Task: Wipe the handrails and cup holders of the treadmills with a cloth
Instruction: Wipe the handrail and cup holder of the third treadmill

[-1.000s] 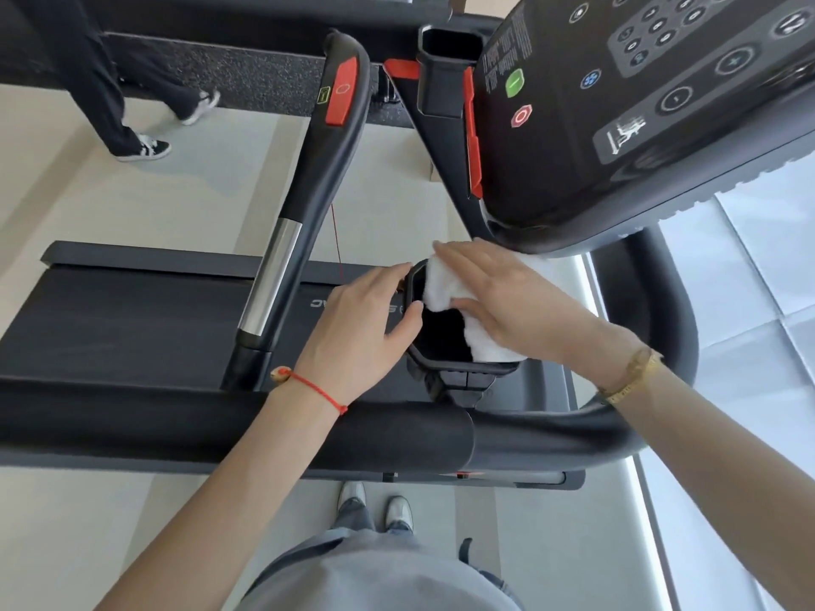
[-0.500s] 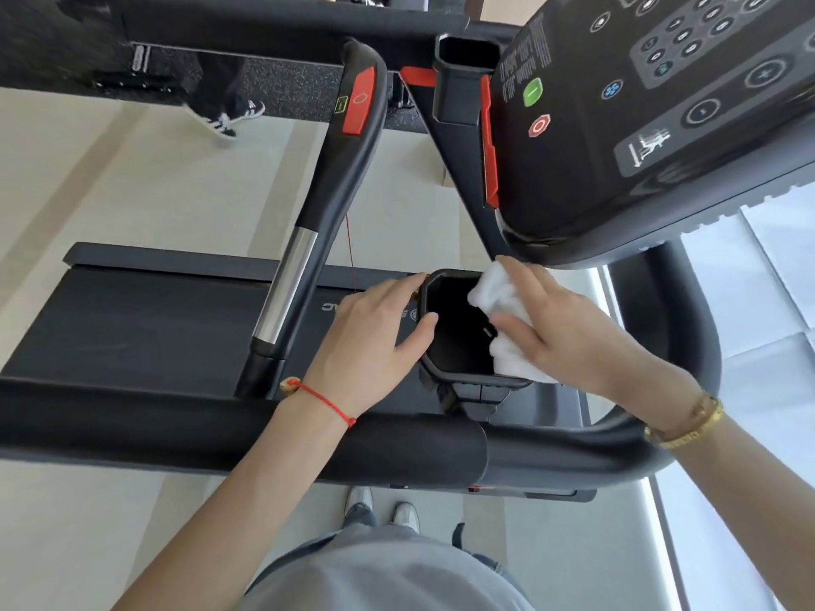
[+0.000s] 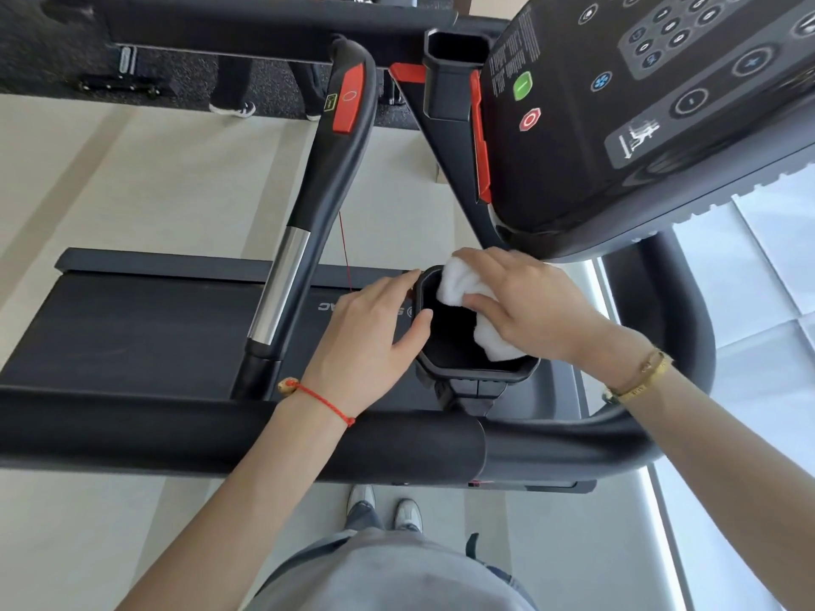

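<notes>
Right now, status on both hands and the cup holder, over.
Right hand presses white cloth on cup holder rim. Left hand steadies the holder's left edge. Console close overhead; nothing blocking.

Right hand (image 3: 529, 306) pressing white cloth (image 3: 463, 286) into black cup holder (image 3: 467, 370), left hand (image 3: 370, 341) bracing its rim

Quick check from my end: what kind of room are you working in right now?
Most likely a gym: a treadmill console with start and stop buttons, a running belt, and a second machine across the aisle.
</notes>
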The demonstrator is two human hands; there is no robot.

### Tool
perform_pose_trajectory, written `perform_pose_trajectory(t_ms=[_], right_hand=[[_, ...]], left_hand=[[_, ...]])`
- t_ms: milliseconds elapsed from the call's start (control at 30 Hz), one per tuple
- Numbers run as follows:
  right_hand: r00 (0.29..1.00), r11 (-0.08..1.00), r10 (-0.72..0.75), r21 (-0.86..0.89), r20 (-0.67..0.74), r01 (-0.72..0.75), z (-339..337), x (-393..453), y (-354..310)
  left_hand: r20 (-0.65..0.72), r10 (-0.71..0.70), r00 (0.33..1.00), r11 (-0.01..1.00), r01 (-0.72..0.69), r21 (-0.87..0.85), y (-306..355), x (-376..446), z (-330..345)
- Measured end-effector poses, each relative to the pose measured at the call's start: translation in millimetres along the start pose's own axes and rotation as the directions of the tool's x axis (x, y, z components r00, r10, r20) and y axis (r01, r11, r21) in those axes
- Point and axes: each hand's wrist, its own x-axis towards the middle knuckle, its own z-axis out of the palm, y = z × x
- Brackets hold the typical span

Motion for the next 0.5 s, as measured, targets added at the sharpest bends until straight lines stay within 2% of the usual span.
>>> perform_pose_trajectory(t_ms=[133, 200, 300, 400, 500], right_hand=[[0.984, 0.976, 0.176, 0.124, 0.016, -0.177, 7, -25, 0], [0.982, 0.973, 0.187, 0.135, 0.012, -0.187, 7, -27, -2], [0.995, 0.995, 0.097, 0.030, -0.029, -0.096, 3, -13, -3], [1.000, 0.984, -0.021, -0.180, -0.020, 0.017, 2, 14, -9], [0.994, 0.972, -0.105, -0.208, 0.018, 0.107, 3, 27, -15]], left_hand=[[0.001, -0.002, 1.000, 1.000, 0.002, 0.000, 0, 2, 0], [0.002, 0.001, 1.000, 1.000, -0.001, -0.002, 2, 2, 0], [-0.001, 0.000, 1.000, 1.000, 0.000, 0.002, 2, 2, 0], [-0.008, -0.005, 1.000, 1.000, 0.005, 0.006, 2, 1, 0], [-0.008, -0.001, 1.000, 1.000, 0.001, 0.006, 2, 0, 0]])
